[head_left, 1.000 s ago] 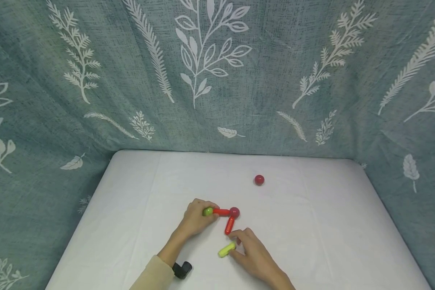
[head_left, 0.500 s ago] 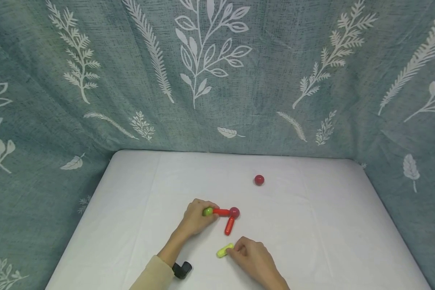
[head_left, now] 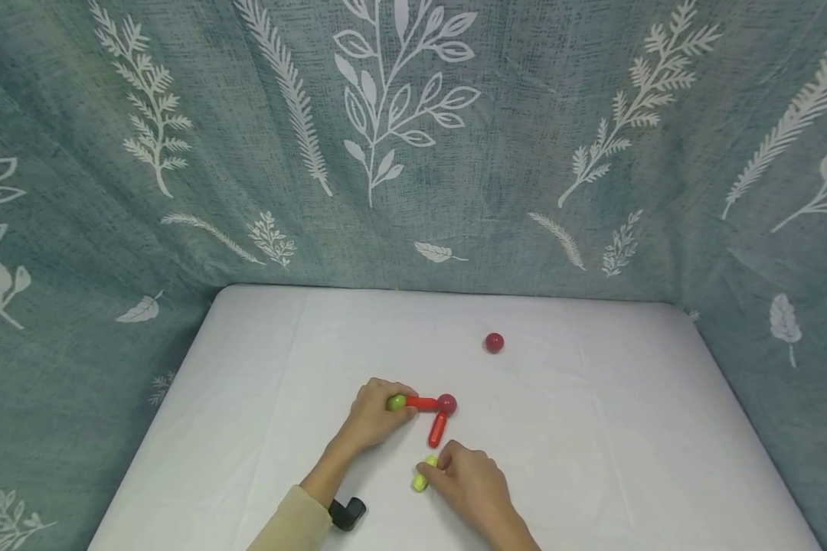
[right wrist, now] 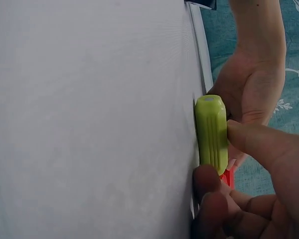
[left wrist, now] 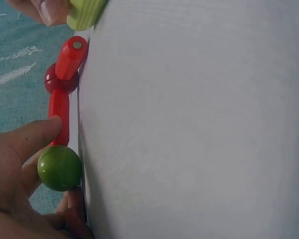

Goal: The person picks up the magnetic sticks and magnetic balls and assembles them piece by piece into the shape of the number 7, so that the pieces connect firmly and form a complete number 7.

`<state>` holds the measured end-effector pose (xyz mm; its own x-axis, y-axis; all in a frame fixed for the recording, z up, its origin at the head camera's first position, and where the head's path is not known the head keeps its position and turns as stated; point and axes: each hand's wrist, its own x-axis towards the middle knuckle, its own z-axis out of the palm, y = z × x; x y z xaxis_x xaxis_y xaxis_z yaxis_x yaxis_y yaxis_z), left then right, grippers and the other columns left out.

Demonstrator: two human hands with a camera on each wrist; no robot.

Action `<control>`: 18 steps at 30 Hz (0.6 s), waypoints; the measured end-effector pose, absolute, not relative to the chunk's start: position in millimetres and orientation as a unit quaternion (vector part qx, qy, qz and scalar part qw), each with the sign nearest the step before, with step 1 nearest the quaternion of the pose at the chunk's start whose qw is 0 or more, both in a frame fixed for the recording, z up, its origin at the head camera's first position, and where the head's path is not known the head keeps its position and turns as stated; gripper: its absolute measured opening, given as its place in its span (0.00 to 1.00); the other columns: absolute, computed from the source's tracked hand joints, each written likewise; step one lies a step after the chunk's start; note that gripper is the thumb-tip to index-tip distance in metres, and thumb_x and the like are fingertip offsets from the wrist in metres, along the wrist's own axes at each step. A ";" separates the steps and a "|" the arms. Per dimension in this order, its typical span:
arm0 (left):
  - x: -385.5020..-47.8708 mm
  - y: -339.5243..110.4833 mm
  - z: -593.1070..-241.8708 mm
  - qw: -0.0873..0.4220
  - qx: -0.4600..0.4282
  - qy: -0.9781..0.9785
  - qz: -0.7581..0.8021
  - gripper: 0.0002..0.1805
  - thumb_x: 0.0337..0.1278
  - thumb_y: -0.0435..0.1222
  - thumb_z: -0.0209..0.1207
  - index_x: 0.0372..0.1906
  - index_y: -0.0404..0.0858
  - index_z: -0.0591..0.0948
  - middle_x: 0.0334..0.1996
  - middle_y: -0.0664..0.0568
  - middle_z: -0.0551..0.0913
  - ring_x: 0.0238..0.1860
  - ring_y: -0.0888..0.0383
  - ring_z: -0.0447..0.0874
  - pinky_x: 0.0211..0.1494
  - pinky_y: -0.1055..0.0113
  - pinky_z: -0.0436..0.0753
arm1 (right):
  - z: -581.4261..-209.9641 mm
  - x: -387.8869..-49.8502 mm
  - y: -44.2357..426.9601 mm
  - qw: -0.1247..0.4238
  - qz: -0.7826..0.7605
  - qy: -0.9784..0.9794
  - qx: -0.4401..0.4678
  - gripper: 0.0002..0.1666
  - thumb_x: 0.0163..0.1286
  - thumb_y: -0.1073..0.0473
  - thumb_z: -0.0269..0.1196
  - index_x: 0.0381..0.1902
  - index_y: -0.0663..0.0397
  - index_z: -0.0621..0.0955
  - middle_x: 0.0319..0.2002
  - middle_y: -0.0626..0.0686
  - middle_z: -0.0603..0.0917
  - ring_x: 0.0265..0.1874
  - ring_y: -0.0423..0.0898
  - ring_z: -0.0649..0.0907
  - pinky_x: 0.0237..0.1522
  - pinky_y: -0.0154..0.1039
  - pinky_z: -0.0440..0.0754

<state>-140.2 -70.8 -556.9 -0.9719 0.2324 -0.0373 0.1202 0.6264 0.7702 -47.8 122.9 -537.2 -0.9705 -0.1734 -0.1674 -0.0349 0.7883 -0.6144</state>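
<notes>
Grip of the left hand [head_left: 375,413] is closed around a red grooved rod [head_left: 425,403] beside the green ball [left wrist: 60,168] at one end. A crimson ball [head_left: 446,404] touches the rod's other end and a second red rod [head_left: 437,430], angled toward the person. Near that rod's free end, the right hand [head_left: 472,486] pinches a yellow-green grooved rod [right wrist: 212,134] low over the white counter [head_left: 593,428]. A loose crimson ball [head_left: 494,343] sits farther back.

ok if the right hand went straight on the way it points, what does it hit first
Probably the nearer red stick, just beyond the yellow-green stick that the right hand pinches, though depth is hard to judge.
</notes>
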 end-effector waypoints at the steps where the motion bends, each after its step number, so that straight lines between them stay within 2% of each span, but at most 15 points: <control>1: -140.4 -70.7 -557.1 0.066 0.099 0.899 0.421 0.10 0.57 0.42 0.70 0.44 0.52 0.88 0.45 0.51 0.78 0.49 0.52 0.73 0.47 0.51 0.73 | -537.5 -48.2 122.2 0.110 -0.323 0.938 -0.054 0.19 0.64 0.40 0.68 0.29 0.49 0.79 0.14 0.39 0.72 0.13 0.35 0.68 0.16 0.33 0.65; 10: -140.3 -69.4 -555.3 0.067 0.092 0.901 0.419 0.09 0.57 0.42 0.70 0.44 0.52 0.88 0.45 0.50 0.77 0.49 0.51 0.72 0.47 0.51 0.73 | -539.6 -48.8 124.2 0.131 -0.401 0.905 -0.054 0.10 0.64 0.54 0.67 0.30 0.53 0.80 0.17 0.40 0.79 0.15 0.37 0.76 0.18 0.34 0.73; 18: -140.2 -69.1 -556.1 0.066 0.094 0.903 0.415 0.09 0.57 0.42 0.70 0.43 0.51 0.88 0.45 0.50 0.78 0.48 0.52 0.72 0.47 0.50 0.72 | -550.7 -50.2 135.0 0.198 -0.520 0.830 -0.025 0.11 0.68 0.53 0.65 0.35 0.55 0.81 0.20 0.48 0.82 0.10 0.42 0.78 0.18 0.34 0.73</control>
<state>-140.2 -69.1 -556.1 -0.9736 0.2245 -0.0419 0.1145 0.6386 0.7609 -50.2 135.0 -550.7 -0.9205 -0.2469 -0.3029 0.1649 0.4575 -0.8738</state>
